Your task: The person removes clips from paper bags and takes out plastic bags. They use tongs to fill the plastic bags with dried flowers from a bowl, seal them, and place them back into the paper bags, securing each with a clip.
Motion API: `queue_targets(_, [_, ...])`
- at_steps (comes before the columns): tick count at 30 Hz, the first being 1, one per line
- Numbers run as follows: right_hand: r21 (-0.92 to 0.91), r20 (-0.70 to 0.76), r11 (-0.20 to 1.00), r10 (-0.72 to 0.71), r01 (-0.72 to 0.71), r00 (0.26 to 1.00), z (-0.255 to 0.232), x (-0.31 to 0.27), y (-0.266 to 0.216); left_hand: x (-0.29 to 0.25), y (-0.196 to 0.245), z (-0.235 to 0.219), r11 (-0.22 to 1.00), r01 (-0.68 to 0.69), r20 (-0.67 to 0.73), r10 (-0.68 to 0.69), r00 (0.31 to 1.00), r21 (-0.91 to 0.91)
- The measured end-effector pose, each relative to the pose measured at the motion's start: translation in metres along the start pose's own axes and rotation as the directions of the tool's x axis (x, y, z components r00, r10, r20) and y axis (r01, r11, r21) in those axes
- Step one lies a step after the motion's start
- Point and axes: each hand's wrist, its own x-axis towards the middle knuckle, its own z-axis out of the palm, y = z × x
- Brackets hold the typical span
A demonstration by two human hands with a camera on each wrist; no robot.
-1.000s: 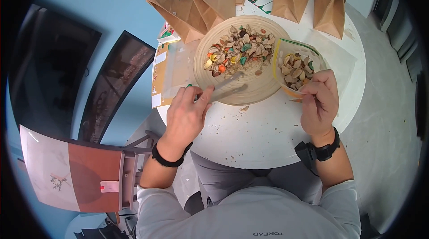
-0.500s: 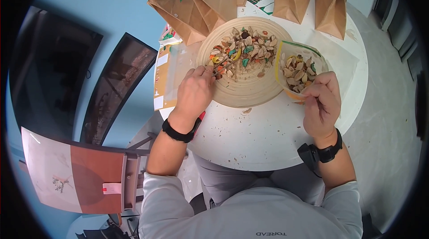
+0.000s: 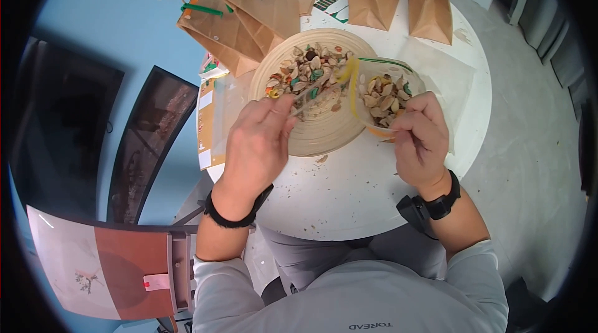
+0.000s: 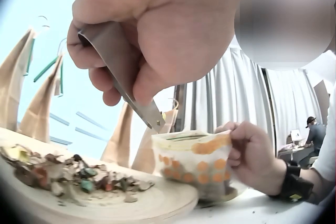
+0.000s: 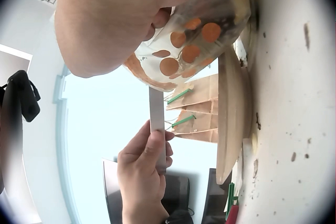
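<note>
My left hand (image 3: 258,143) grips metal tongs (image 4: 118,66) whose tips reach the left edge of the zip bag's mouth. A blurred yellow piece (image 3: 346,71) shows at those tips. The clear zip bag (image 5: 190,53) has orange dots and stands open beside the plate, with dried petals (image 3: 386,97) inside. My right hand (image 3: 423,140) pinches its near rim. On the round wooden plate (image 3: 317,140) lies a heap of dried potpourri (image 3: 308,71) in beige, green, orange and red. Fingers of the left hand overlap the plate's near left part in the head view.
Brown paper bags (image 3: 268,6) with green clips stand at the back left, and two more paper bags (image 3: 430,9) at the back right. Crumbs are scattered over the white table (image 3: 336,202). A flat plastic-and-card packet (image 3: 212,121) lies at the left edge.
The tongs first went to the potpourri heap, closed there, then swung right to the zip bag's mouth with a yellow piece. The right hand keeps its hold on the rim.
</note>
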Motion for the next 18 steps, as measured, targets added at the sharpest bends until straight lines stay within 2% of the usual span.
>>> queue_targets(4, [-0.004,-0.004,1.000,-0.005,0.005,1.000,-0.001,0.000,0.001,0.011,0.032,0.007,0.992,-0.097,-0.002,0.097,0.995,-0.079])
queue_targets(7, [-0.014,-0.013,1.000,-0.004,0.004,1.000,-0.001,0.000,0.001,0.010,0.028,0.001,0.997,-0.038,-0.038,0.036,0.999,-0.065])
queue_targets(8, [-0.021,-0.017,1.000,-0.009,0.008,1.000,-0.002,0.000,0.001,0.006,0.025,-0.004,0.988,0.093,-0.028,-0.097,0.995,-0.125])
queue_targets(10, [0.043,-0.071,0.997,0.068,-0.065,0.995,-0.002,-0.007,0.006,-0.011,0.011,-0.014,0.906,0.350,0.001,-0.360,0.933,-0.240])
queue_targets(11, [0.073,-0.098,0.993,0.102,-0.095,0.990,-0.003,-0.008,0.007,-0.018,0.002,-0.016,0.905,0.383,0.034,-0.383,0.923,-0.185])
queue_targets(12, [0.020,-0.118,1.000,0.024,-0.022,0.993,-0.005,-0.004,0.008,-0.025,-0.008,-0.015,0.900,0.414,0.060,-0.410,0.910,-0.134])
queue_targets(14, [0.246,-0.218,0.961,0.182,-0.127,0.959,-0.009,0.002,0.006,-0.036,-0.017,-0.010,0.882,0.467,0.086,-0.462,0.883,-0.066])
queue_targets(15, [0.358,-0.247,0.917,0.273,-0.174,0.930,-0.011,0.006,0.004,-0.038,-0.020,-0.005,0.893,0.447,0.113,-0.441,0.890,-0.039])
queue_targets(17, [0.495,-0.238,0.857,0.289,-0.140,0.927,-0.025,0.022,-0.009,-0.040,-0.028,0.006,0.919,0.395,0.185,-0.390,0.902,0.016])
queue_targets(18, [0.556,-0.241,0.823,0.291,-0.114,0.926,-0.034,0.034,-0.016,-0.041,-0.032,0.015,0.915,0.404,0.196,-0.392,0.899,-0.022])
